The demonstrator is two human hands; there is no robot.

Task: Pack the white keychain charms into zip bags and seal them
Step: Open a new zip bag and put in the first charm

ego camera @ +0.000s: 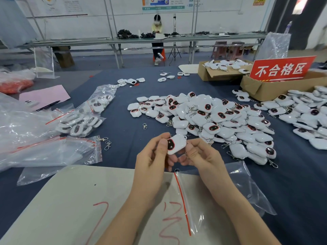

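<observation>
Empty zip bag (251, 191) lies nearest. Just beyond it, my left hand (152, 161) and right hand (203, 156) both pinch one white charm (177, 144) by its edges. It looks light, hard and glossy-slick, so I'd grip the rim. Farther beyond the bag, the loose pile (212, 117) waits.

red sign (282, 69) — "不合格区", on cardboard box (261, 89)

Rt charm pile (308, 119) cut off by edge.

A blue-covered desk (123, 152) bears a heap of white keychain charms (212, 121), zip bags (53, 152), cardboard boxes (265, 89) and a white board (70, 200).
</observation>
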